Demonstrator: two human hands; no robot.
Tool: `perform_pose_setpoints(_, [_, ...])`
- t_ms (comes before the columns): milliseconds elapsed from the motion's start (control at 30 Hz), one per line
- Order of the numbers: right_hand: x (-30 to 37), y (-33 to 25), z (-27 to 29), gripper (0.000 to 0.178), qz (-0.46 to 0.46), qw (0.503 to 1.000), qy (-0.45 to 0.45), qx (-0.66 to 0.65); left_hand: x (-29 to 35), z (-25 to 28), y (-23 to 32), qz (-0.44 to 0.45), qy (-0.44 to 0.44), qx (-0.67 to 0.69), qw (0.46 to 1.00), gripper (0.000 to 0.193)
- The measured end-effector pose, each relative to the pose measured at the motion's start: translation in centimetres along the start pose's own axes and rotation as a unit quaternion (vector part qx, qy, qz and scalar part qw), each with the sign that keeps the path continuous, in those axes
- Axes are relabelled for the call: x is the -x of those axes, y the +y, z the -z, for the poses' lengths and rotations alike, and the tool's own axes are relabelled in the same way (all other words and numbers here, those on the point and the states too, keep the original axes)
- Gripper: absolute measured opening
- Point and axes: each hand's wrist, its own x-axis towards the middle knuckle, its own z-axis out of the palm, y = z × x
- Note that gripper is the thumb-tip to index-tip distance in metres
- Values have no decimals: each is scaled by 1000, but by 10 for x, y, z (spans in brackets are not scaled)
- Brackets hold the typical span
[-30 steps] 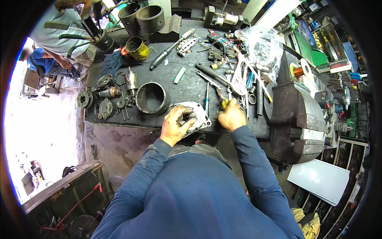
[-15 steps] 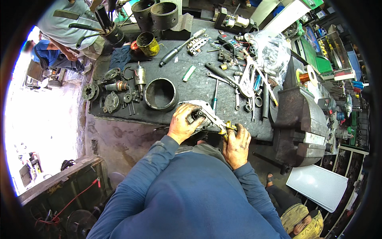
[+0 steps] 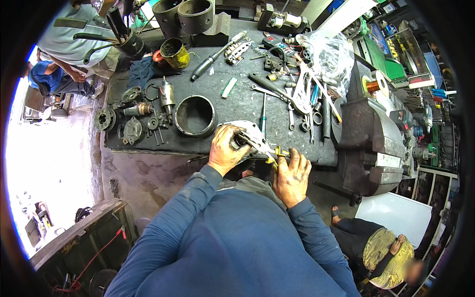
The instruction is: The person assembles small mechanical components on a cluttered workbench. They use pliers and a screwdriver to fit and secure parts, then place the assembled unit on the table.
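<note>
My left hand (image 3: 223, 152) is wrapped round a silvery metal housing (image 3: 250, 127) at the bench's front edge. Its fingers hide much of the part's round opening. In my right hand (image 3: 292, 179) are yellow-handled pliers (image 3: 280, 150), whose jaws reach left to the housing's opening by my left fingers. What the jaw tips touch is too small to tell. Just beyond the housing, a screwdriver (image 3: 263, 118) lies on the dark bench top (image 3: 232, 106). A wide steel ring (image 3: 196, 116) stands left of my left hand.
Motor parts (image 3: 132, 129) lie on the bench's left side. Wrenches (image 3: 292, 118) and a clear plastic bag (image 3: 332, 59) are at the right, beside a large bench vise (image 3: 368, 148). One person (image 3: 383, 252) sits at lower right; another (image 3: 79, 37) stands at upper left.
The view has shifted, so the bench things appear further left and the seated person shows more. Both hands keep their holds, the pliers' jaws still at the housing.
</note>
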Motion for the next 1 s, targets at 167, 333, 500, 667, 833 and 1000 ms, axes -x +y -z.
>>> perform_pose_setpoints(167, [-2,3,-4,41,16,999,6,41,-2,-1,3,5,22,19,1000,43])
perform_pose_setpoints(333, [-8,18,0,24,63,995,-1,74,-4,2,5,32,-7,47,998,40])
perform_pose_setpoints(500, [-32,45,5,16,130,990,-5,53,-8,7,10,58,-25,74,995,36])
perform_pose_setpoints(667, [-69,71,20,16,240,967,39,80,-11,11,14,84,-44,71,993,36])
perform_pose_setpoints(833, [-117,91,43,15,349,934,14,78,-11,12,16,93,-45,76,992,36])
perform_pose_setpoints(1000, [-158,96,57,16,434,895,6,102,-11,14,16,88,-41,57,994,36])
